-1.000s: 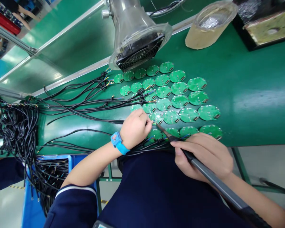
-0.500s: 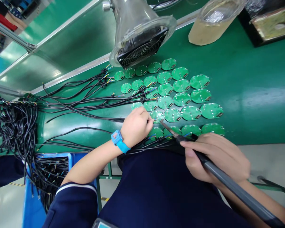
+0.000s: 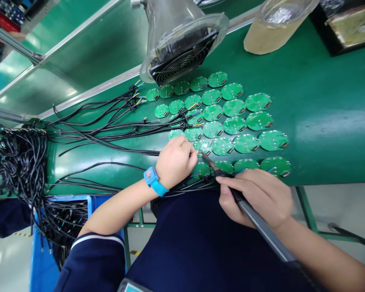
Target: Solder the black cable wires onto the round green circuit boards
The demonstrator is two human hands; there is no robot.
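Note:
My left hand (image 3: 175,163), a blue watch on its wrist, is closed in a pinch on the end of a black cable (image 3: 146,152). The thin coloured wires poke out past the fingertips, over a green oval circuit board (image 3: 201,146). In my right hand (image 3: 263,196) is a soldering iron (image 3: 263,229), gripped like a pen. Its tip lies close by those wire ends at the board's lower edge; whether it touches them I cannot tell. Rows of similar boards (image 3: 246,142) lie around, some partly hidden by my hands.
A fume extractor fan (image 3: 182,61) hangs over the back of the green bench (image 3: 316,134). Loose cables (image 3: 21,162) pile up at the left, above a blue bin (image 3: 38,259). A tan container (image 3: 270,36) and a black-framed tray (image 3: 331,44) stand at the back right.
My right hand has shifted left with the soldering iron, bringing its tip nearer the wires at my left fingertips. The left hand has stayed almost still.

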